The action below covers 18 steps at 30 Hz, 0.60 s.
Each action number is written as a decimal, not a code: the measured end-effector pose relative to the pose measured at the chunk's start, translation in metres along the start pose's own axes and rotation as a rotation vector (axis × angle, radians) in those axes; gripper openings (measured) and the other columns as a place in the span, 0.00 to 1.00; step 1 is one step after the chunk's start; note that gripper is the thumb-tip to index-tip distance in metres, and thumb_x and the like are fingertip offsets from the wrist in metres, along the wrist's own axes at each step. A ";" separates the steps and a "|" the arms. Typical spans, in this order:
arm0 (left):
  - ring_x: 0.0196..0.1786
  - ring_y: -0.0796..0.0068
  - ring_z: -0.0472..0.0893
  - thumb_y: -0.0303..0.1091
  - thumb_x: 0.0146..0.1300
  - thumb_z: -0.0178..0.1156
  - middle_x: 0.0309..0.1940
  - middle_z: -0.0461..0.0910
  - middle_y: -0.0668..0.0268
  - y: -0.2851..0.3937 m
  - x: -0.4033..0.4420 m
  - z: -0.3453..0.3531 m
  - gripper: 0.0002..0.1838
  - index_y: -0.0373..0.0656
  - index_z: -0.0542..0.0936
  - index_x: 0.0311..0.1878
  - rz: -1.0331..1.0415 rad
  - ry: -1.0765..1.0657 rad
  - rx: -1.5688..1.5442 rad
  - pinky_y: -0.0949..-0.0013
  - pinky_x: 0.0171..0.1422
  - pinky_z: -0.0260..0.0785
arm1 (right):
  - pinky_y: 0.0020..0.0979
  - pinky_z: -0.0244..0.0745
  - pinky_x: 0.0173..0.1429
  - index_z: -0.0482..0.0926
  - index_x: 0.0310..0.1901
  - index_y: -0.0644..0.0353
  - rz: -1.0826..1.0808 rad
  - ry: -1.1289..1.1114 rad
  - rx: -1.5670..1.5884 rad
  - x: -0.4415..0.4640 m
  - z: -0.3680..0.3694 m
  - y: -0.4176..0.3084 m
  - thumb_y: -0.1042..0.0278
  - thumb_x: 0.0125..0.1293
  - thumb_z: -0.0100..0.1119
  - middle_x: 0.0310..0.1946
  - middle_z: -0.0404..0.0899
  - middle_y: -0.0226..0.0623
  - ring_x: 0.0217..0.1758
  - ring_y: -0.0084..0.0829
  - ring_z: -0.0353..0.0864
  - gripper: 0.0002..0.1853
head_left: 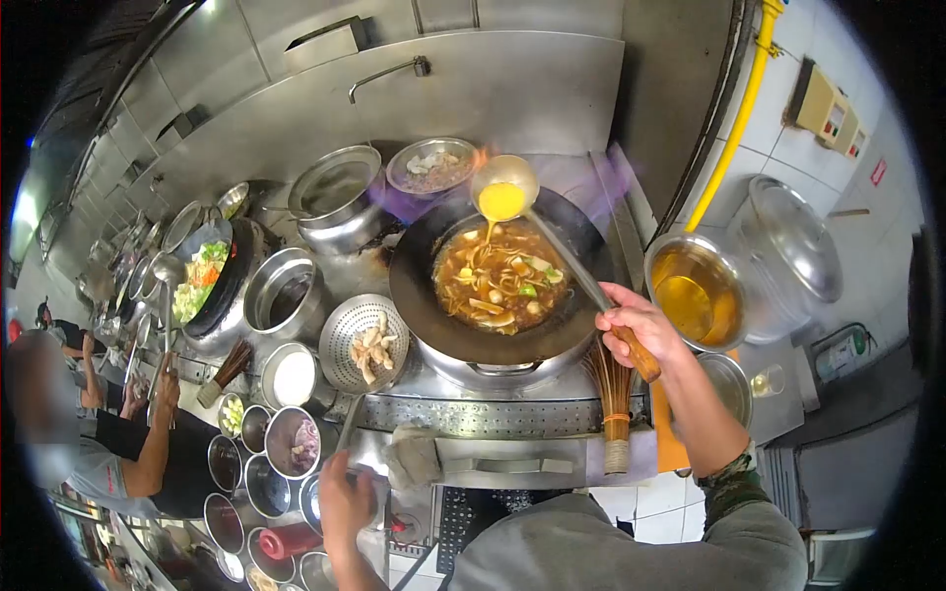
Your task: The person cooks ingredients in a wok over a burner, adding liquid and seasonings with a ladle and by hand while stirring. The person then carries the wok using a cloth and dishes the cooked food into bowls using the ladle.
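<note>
My right hand [636, 330] grips the wooden handle of a long metal ladle [505, 169]. Yellow liquid, which looks like beaten egg, runs from the ladle's bowl in a thin stream. It falls into a dark wok [419, 295] filled with brown soup, noodles and vegetable pieces [507, 281]. Lower left, my left hand [345, 497] is closed around the handle of a perforated skimmer [340, 335]. Pale strips, probably meat, lie in the skimmer [372, 347], which is held level just left of the wok.
Flames [601, 187] rise behind the wok. A bamboo brush [613, 404] lies by its front right, and a pot of yellow oil [690, 295] stands right. Several ingredient bowls [294, 441] crowd the lower left. Further left, a co-worker [118, 443] works at another wok [236, 286].
</note>
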<state>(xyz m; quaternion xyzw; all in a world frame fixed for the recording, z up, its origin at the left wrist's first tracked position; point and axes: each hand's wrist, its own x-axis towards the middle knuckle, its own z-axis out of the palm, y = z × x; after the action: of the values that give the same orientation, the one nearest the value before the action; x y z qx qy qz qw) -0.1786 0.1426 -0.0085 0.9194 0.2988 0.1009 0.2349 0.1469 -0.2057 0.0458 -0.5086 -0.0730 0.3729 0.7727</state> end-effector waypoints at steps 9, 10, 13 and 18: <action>0.60 0.44 0.72 0.35 0.53 0.65 0.58 0.71 0.44 -0.050 0.034 0.029 0.29 0.33 0.73 0.58 0.025 -0.122 0.130 0.54 0.65 0.64 | 0.25 0.62 0.17 0.50 0.72 0.62 -0.001 0.159 -0.144 -0.062 -0.020 -0.019 0.73 0.62 0.54 0.31 0.72 0.33 0.17 0.22 0.70 0.37; 0.60 0.44 0.72 0.35 0.53 0.65 0.59 0.71 0.43 -0.051 0.036 0.029 0.30 0.33 0.72 0.59 0.003 -0.152 0.143 0.53 0.64 0.65 | 0.25 0.62 0.17 0.50 0.72 0.62 -0.004 0.163 -0.144 -0.073 -0.016 -0.022 0.73 0.62 0.54 0.31 0.72 0.33 0.17 0.22 0.70 0.37; 0.58 0.43 0.73 0.33 0.51 0.64 0.57 0.71 0.42 -0.066 0.038 0.037 0.33 0.32 0.70 0.61 0.019 -0.184 0.189 0.53 0.62 0.66 | 0.23 0.61 0.15 0.53 0.71 0.63 0.047 0.199 -0.088 -0.103 -0.003 -0.030 0.75 0.61 0.54 0.31 0.72 0.34 0.16 0.21 0.69 0.36; 0.50 0.41 0.77 0.29 0.51 0.61 0.45 0.78 0.45 -0.091 0.048 0.042 0.35 0.31 0.65 0.64 0.046 -0.235 0.206 0.56 0.60 0.69 | 0.21 0.60 0.13 0.61 0.64 0.64 0.132 0.030 0.297 -0.118 -0.005 -0.012 0.75 0.60 0.53 0.29 0.72 0.34 0.15 0.20 0.68 0.29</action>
<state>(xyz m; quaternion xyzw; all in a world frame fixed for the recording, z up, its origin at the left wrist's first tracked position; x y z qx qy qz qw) -0.1722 0.2200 -0.0877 0.9507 0.2569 -0.0333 0.1704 0.0711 -0.2885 0.0846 -0.3980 0.0281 0.4219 0.8141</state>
